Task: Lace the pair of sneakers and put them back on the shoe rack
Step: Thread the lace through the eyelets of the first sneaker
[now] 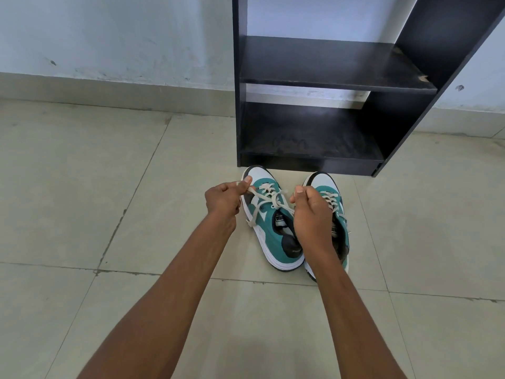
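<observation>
1. Two teal-and-white sneakers — left sneaker (269, 222), right sneaker (332, 212) — lie side by side on the tiled floor (109, 187), toes toward the black shoe rack (308, 110).
2. Left hand (222, 199) and right hand (310, 212) each pinch a flat cream lace (269, 199) — pulled sideways.

Two teal-and-white sneakers (276, 231) set side by side on tiled floor (109, 214), toes just before black shoe rack (322, 77), left sneaker's lace (269, 199) pulled taut between left hand (222, 199) and right hand (310, 212), each end pinched in closed grip, right sneaker (332, 203) laced, partly hidden by right forearm
</observation>
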